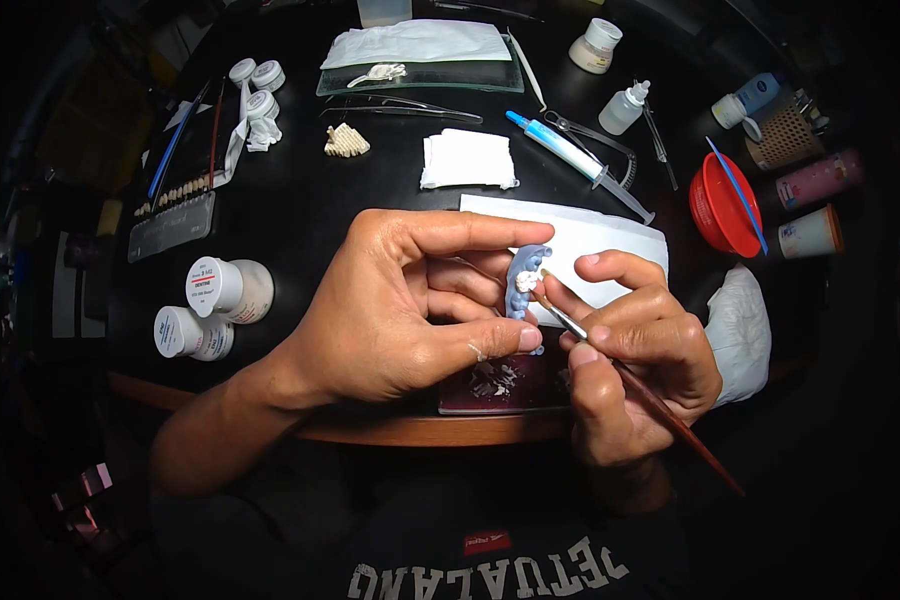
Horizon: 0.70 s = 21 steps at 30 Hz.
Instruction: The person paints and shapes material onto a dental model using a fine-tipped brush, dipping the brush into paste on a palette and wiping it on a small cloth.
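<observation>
My left hand (370, 300) holds a blue-grey dental model (516, 272) upright on its side, its row of teeth facing right, pinched between thumb and fingers. A lump of white material (527, 281) sits on the teeth about midway along. In my right hand (650, 345) is a thin brush (662, 408) with a reddish-brown handle, gripped like a pen; its tip is at or close to the white lump, partly hidden by a fingertip. White paper (610, 235) lies behind the hands. Below them, white flakes (495, 378) are scattered on a dark maroon pad (480, 403).
Two labelled jars (232, 290) stand at left, near a shade guide (175, 225). Behind are folded tissue (468, 160), a blue-and-white syringe (570, 152) and a glass slab (430, 78). At right sit a red bowl (718, 205), a dropper bottle (625, 110) and crumpled white cloth (740, 335).
</observation>
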Motion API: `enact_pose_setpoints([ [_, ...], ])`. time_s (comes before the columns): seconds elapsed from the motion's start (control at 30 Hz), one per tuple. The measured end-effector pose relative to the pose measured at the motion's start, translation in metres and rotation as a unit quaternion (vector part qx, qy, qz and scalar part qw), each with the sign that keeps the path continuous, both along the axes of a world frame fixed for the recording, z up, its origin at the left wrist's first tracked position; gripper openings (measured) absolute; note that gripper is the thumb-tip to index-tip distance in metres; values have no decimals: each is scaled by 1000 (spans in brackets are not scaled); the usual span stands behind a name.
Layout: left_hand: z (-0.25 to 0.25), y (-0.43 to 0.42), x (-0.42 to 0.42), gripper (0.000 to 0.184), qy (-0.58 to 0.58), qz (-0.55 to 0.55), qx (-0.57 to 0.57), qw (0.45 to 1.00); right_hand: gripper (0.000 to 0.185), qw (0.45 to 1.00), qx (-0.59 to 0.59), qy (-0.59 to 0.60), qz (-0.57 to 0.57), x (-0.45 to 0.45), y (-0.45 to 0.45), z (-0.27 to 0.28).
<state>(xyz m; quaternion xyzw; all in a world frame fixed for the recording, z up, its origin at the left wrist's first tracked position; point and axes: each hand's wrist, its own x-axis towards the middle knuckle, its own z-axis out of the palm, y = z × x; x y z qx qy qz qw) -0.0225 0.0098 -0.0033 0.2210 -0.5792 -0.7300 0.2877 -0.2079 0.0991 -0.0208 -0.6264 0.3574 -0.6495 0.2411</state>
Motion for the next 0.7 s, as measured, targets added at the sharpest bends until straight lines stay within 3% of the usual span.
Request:
enact_pose_setpoints([
  [0.7, 0, 0, 0, 53, 3, -1, 3, 1000, 20, 999, -17, -22, -24, 0, -3, -5],
])
